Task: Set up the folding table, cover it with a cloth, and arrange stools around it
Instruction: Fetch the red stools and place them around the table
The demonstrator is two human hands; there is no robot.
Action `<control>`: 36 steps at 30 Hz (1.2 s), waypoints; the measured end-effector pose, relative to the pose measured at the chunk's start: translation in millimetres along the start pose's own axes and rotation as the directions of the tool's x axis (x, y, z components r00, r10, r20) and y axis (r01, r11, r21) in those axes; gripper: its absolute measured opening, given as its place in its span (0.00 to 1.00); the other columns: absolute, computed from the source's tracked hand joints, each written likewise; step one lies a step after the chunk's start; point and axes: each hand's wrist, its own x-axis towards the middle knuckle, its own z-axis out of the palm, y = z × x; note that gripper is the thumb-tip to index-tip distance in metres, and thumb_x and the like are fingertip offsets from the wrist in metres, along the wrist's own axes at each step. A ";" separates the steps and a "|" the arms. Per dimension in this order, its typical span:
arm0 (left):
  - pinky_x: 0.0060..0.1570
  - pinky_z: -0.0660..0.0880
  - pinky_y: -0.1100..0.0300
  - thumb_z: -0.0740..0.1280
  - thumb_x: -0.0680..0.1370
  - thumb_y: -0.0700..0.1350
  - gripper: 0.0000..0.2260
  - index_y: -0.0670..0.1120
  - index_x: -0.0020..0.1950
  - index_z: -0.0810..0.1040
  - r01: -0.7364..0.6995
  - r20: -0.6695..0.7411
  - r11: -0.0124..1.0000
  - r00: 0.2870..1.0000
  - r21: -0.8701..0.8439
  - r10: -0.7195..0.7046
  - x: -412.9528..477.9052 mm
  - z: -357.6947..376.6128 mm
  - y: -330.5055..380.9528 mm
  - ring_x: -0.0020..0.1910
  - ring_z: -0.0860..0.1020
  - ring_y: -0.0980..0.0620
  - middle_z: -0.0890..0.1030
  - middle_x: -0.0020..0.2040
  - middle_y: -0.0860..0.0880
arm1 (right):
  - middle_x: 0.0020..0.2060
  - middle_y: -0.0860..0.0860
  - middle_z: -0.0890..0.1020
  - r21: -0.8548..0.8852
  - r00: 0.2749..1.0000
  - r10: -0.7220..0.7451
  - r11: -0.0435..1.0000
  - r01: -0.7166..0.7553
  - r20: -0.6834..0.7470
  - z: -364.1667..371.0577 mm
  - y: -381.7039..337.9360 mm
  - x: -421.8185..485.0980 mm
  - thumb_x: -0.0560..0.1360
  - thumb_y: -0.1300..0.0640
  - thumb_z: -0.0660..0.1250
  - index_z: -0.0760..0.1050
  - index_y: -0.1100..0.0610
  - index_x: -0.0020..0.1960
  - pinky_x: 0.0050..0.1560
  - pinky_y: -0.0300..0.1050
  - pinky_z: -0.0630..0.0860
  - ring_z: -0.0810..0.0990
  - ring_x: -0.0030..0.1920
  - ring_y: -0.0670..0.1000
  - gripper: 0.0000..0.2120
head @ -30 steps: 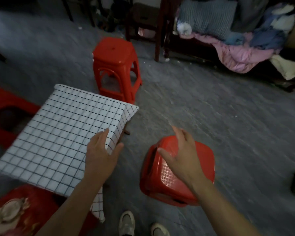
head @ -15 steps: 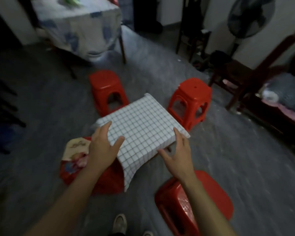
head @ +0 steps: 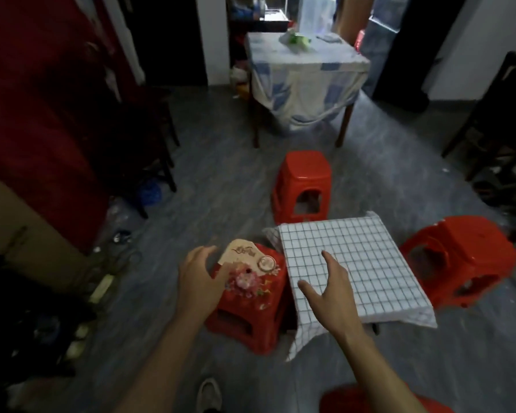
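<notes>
Your table [head: 376, 328] stands low on the grey floor [head: 215, 186], just right of centre. The checked cloth [head: 367, 257] covers the top completely. Only a dark bit of leg shows under the near edge. The cloth lies flat across the top, with corners hanging down at the table's 7 and 5 o'clock.

Four red stools ring the table:
- The far stool [head: 306, 180] stands upright at 12 o'clock, just beyond the cloth's far edge.
- The right stool [head: 459, 260] sits at 3 o'clock, just beside the cloth.
- The flowered stool [head: 251, 299] is at 9 o'clock. Its seat is tucked against the hanging cloth and carries a flower sticker.
- The near stool [head: 367, 402] is at 6 o'clock. It is cut off by the frame's lower edge and partly hidden behind your right forearm.

Your left hand [head: 198, 278] is empty, fingers spread and loosely bent. It hovers over the flowered stool's 9 o'clock edge, and you cannot tell whether it touches the seat. Your right hand [head: 329, 290] is also empty and spread wide, thumb out towards 9 o'clock. It is above the cloth near the table's 7 o'clock corner, and contact with the cloth cannot be told either.

Well beyond the far stool, at 12 o'clock, a big table [head: 344, 123] wears a blue and white cover. A dark chair [head: 495, 120] stands at 2 o'clock. Your pale shoe [head: 209, 394] shows at 7 o'clock, by your left forearm.
</notes>
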 end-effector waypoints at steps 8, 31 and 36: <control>0.62 0.69 0.55 0.72 0.73 0.51 0.18 0.50 0.62 0.77 -0.018 0.122 1.000 0.992 -0.011 0.019 73.4 -0.2 -37.7 0.61 0.73 0.49 0.75 0.62 0.50 | 0.74 0.54 0.66 -0.069 0.997 0.033 0.997 -0.037 -0.066 59.4 -49.2 43.3 0.73 0.48 0.73 0.59 0.55 0.77 0.74 0.53 0.62 0.62 0.74 0.52 0.39; 0.65 0.69 0.52 0.71 0.75 0.51 0.21 0.48 0.66 0.74 0.130 0.243 0.971 0.954 0.199 -0.177 166.2 39.7 -111.9 0.64 0.72 0.49 0.74 0.65 0.47 | 0.73 0.56 0.66 -0.053 0.987 0.159 0.986 -0.157 0.023 135.2 3.9 175.1 0.73 0.46 0.73 0.53 0.52 0.79 0.70 0.47 0.62 0.64 0.72 0.55 0.42; 0.66 0.65 0.56 0.71 0.75 0.49 0.21 0.47 0.67 0.74 0.097 0.327 0.967 0.929 0.237 -0.174 179.8 74.7 -127.3 0.66 0.70 0.50 0.74 0.65 0.47 | 0.73 0.57 0.65 -0.103 0.966 0.244 0.966 -0.236 0.082 158.4 38.4 197.6 0.73 0.47 0.73 0.53 0.53 0.79 0.71 0.56 0.64 0.63 0.73 0.57 0.43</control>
